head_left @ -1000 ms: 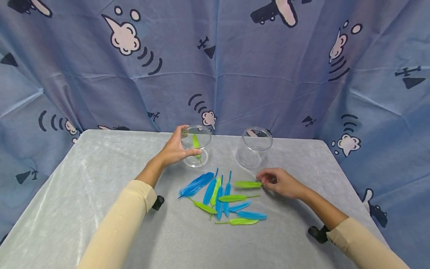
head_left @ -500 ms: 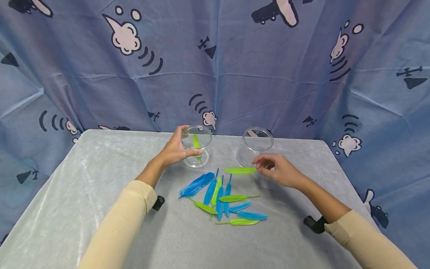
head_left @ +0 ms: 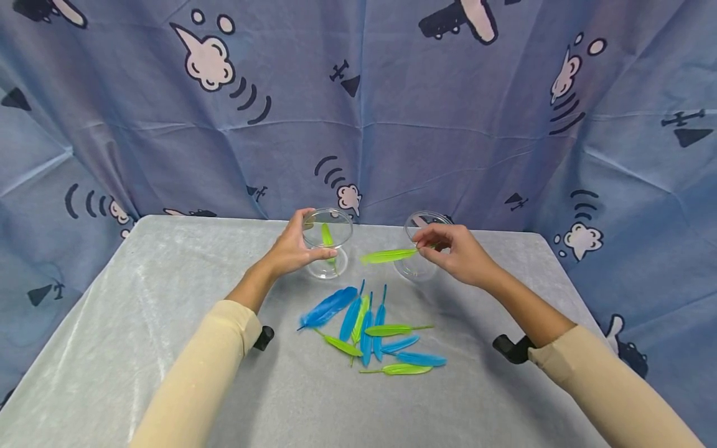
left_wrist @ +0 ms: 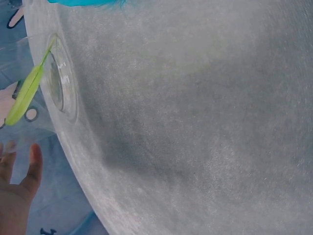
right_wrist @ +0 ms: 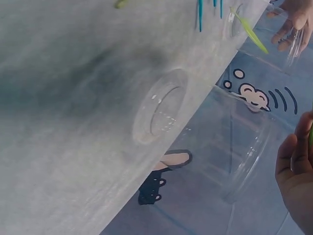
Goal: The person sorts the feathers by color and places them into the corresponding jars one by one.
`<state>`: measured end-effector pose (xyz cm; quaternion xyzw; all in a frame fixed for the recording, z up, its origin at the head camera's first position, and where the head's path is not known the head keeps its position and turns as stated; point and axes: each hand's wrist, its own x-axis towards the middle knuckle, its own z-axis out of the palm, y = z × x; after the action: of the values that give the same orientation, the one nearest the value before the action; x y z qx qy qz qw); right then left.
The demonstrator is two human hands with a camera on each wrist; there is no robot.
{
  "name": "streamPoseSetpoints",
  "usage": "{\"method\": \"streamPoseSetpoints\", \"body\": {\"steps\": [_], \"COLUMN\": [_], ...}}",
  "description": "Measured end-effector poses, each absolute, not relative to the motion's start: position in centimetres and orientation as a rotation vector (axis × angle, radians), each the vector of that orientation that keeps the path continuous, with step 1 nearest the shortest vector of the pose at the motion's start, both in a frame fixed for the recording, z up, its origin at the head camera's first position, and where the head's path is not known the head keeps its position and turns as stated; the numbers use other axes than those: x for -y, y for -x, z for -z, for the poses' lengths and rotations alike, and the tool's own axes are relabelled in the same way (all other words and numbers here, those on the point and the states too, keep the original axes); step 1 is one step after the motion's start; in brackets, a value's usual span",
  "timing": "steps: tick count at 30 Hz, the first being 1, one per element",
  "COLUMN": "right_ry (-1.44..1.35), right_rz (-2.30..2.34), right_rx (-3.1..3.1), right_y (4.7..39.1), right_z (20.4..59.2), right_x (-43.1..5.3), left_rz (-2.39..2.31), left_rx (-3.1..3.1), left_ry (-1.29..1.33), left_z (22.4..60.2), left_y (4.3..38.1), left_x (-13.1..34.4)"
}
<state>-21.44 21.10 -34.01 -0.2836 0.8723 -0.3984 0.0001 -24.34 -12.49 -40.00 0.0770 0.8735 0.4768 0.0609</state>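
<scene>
A transparent, wide-rimmed cup (head_left: 338, 236) stands upright near the far edge of the grey cloth-covered table (head_left: 185, 267), a slim lime-green feather (head_left: 327, 234) leaning inside. Another lime-green feather (head_left: 390, 256) is held nearly level above the table, vane toward the cup.

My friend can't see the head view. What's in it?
A right hand pinches a green feather by a clear cup; the left hand grips another cup with a second feather inside. Blue and green feathers lie on the table.
</scene>
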Motion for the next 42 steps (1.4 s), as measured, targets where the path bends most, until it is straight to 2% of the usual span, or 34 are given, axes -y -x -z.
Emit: {"method": "streamPoseSetpoints", "body": {"steps": [42], "right_ry": [0.727], "right_rz": [1.386], "right_rx": [-2.904], "right_y": [25.7], "right_z": [33.0], "right_x": [-12.9], "left_rz": [-1.432], "left_rx": [-2.651], "left_ry": [-0.237], "left_z": [40.1], "left_y": [24.5], "left_x": [12.5]}}
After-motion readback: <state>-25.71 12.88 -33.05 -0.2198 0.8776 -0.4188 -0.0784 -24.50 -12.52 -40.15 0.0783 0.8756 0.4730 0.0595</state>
